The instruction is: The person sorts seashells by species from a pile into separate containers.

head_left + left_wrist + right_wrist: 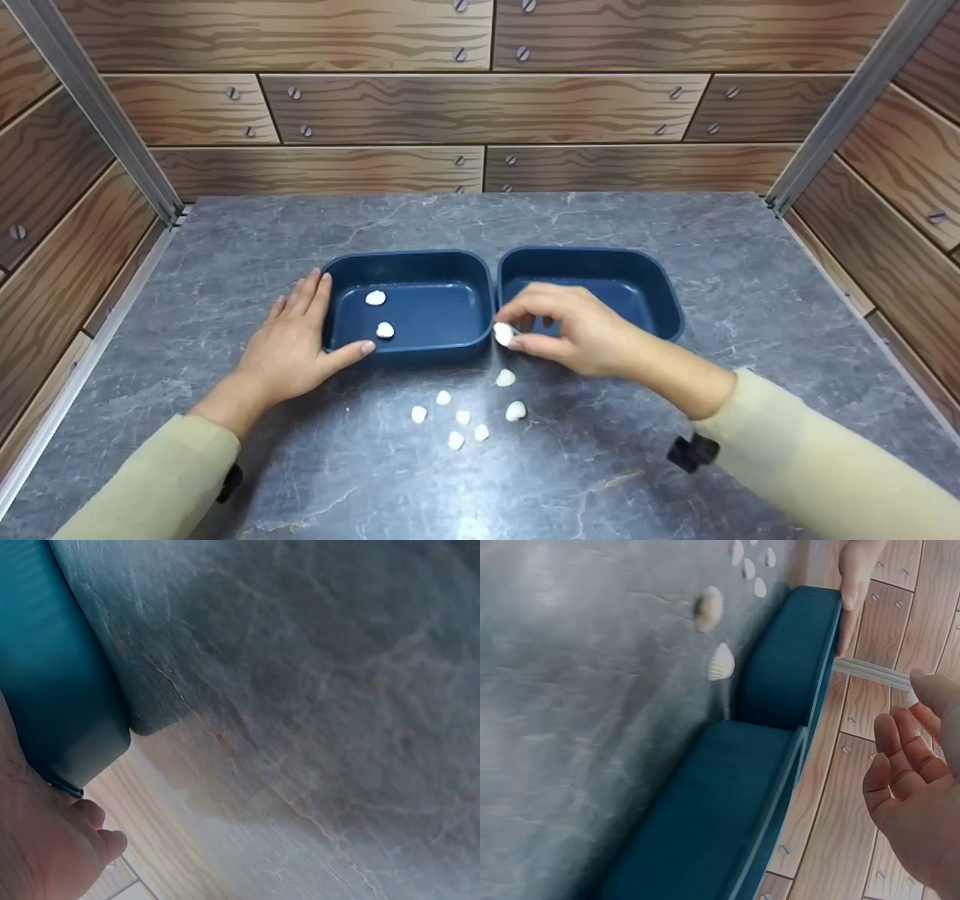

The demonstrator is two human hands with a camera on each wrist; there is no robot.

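Observation:
In the head view my right hand (574, 326) pinches a white seashell (503, 334) between thumb and index finger. It is above the near rims where the two blue bins meet. My left hand (289, 349) rests against the left blue bin (420, 349), its thumb on the near rim and its straight fingers along the left side. Inside that bin lie two white shells, a far one (376, 298) and a near one (385, 330). The right blue bin (667, 300) is partly hidden by my right hand. In the right wrist view, ribs show on a loose shell (721, 662).
Several loose white shells lie on the grey marbled table (300, 465) in front of the bins, including a larger one (515, 411) and one near the left bin (505, 378). Wood-patterned walls (480, 109) and metal posts (847, 112) enclose the table.

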